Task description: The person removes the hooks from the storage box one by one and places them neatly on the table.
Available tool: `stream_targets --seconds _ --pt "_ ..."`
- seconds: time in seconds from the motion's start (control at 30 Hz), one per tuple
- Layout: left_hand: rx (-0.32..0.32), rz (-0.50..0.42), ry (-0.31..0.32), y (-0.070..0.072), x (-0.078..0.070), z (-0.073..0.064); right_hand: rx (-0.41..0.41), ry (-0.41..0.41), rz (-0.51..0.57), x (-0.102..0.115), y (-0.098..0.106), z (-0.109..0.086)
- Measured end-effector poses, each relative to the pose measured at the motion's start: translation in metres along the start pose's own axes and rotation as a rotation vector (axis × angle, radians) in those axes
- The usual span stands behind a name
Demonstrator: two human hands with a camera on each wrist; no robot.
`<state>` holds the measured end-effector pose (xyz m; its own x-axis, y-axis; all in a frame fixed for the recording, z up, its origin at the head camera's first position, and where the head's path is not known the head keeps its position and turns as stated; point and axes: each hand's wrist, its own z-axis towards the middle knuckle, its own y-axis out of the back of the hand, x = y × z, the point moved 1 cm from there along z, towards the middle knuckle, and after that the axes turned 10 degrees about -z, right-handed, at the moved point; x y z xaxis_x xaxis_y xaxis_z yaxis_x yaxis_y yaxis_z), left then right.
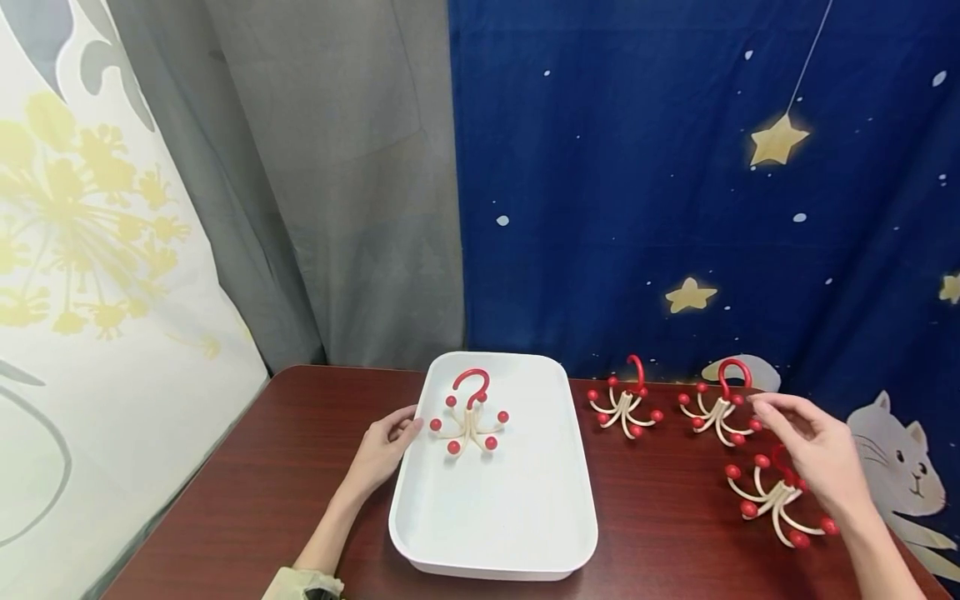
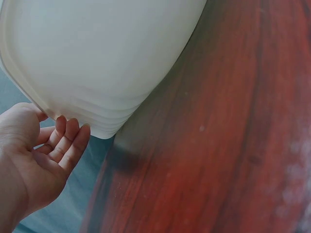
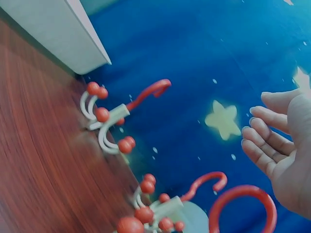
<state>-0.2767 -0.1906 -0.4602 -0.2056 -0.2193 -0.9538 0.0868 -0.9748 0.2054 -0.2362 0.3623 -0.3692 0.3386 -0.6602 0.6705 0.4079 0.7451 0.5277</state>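
A pale sleeve (image 1: 292, 582) is edging into the foreground as a person's left hand (image 1: 381, 452) is gripping the left rim of a white tray (image 1: 517, 508), thumb and bent fingers meeting at the edge, apparently to stop it sliding on the dark red table (image 1: 300, 467); inside, toward the far left, a boxed hanger (image 1: 470, 422) is sitting hook-up on its splayed cream arms, their red balls spreading round the stem and seemingly giving it a broad, steady footing; bare tray floor is lying in front of it and to its right.

To the right of the tray, three matching pieces are standing apart from one another: an inner hanger (image 1: 626, 403) nearest the tray, a middle hanger (image 1: 722, 409) beyond it, and a near hanger (image 1: 782, 492) closer to the person; all are pointing their red hooks upward, a placement that is probably making the hooks the easiest part to take hold of.

The right hand (image 1: 821, 450) is hanging loosely curved and holding nothing, fingertips near the middle hanger; the head view is making contact hard to judge, though the right wrist view is showing a gap between fingers and hooks.
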Motion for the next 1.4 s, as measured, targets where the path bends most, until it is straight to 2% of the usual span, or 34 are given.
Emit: stream_targets --seconds 0.13,0.33,0.53,0.73,1.4 --pt "0.001 -0.008 -0.001 0.001 0.001 0.0 0.049 0.038 0.007 0.011 -0.016 0.004" --pt "0.002 -0.018 -0.008 0.0 0.0 0.0 0.093 0.061 0.055 0.024 -0.039 0.01" --pt "0.002 -0.016 -0.009 0.0 -0.002 -0.001 0.133 0.078 0.052 0.036 -0.059 0.014" --pt "0.002 -0.012 0.0 0.0 -0.003 -0.001 0.185 0.101 0.131 0.05 -0.081 0.021" --pt "0.001 -0.017 -0.007 0.0 -0.002 -0.003 0.255 0.16 0.25 0.091 -0.142 0.045"
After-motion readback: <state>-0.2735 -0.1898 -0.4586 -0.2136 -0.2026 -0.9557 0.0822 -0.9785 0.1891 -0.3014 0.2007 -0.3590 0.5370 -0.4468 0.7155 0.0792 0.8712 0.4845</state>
